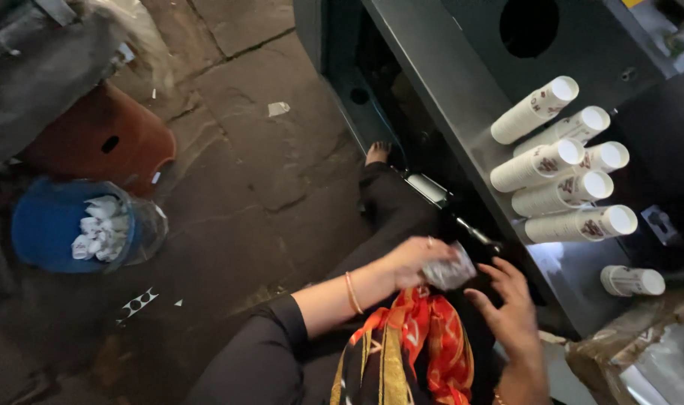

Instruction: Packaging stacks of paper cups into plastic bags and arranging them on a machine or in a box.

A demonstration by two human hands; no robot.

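In the lower middle of the frame, the left hand is closed around a small crumpled silver wrapper, held above a red and orange patterned scarf on the lap. Just to its right, the right hand is open, fingers spread, close to the wrapper but not touching it. At the right of the frame, stacks of white paper cups lie on their sides on the grey metal desk; one short stack lies apart, lower down. At the left, a blue bucket holds more white cups on the stone floor. The wrapper looks lightly pinched, so it could slip into the dark gap beside the desk. The lying cups could roll if bumped.
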